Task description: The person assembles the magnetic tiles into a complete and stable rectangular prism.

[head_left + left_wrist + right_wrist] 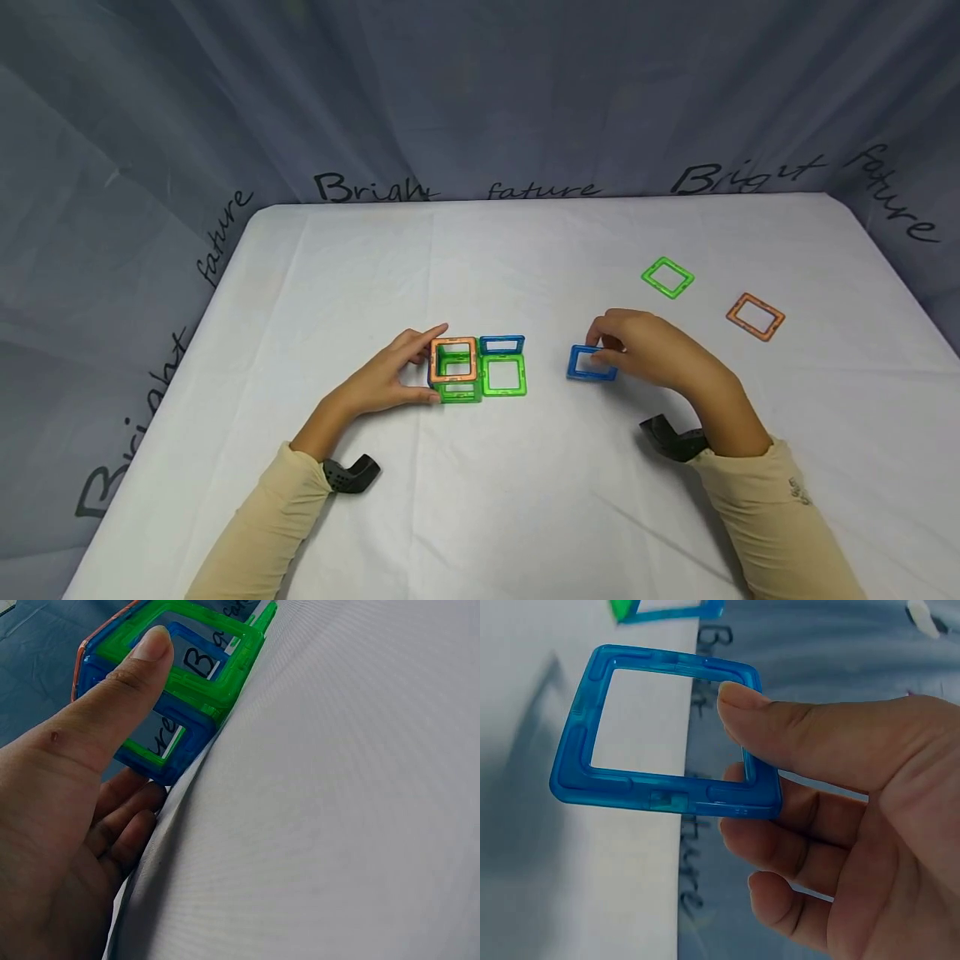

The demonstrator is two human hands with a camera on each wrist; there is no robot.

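In the head view my left hand (393,375) holds a small cube of magnetic tiles (459,400) that stands on the table. The thumb (139,667) presses a green side, and the other fingers reach round the far side. An orange tile (454,341) tops the cube; its sides show green and blue. On its right a flat green tile (504,392) adjoins it, with a blue tile (502,338) upright along that tile's back edge. My right hand (652,350) pinches a blue square tile (615,784) by one side between thumb and fingers, apart from the cube.
Two loose tiles, one green (678,289) and one orange (745,325), lie flat beyond the right hand. A white cloth covers the table (360,267). Grey curtains (480,100) with handwriting hang behind it and at its sides.
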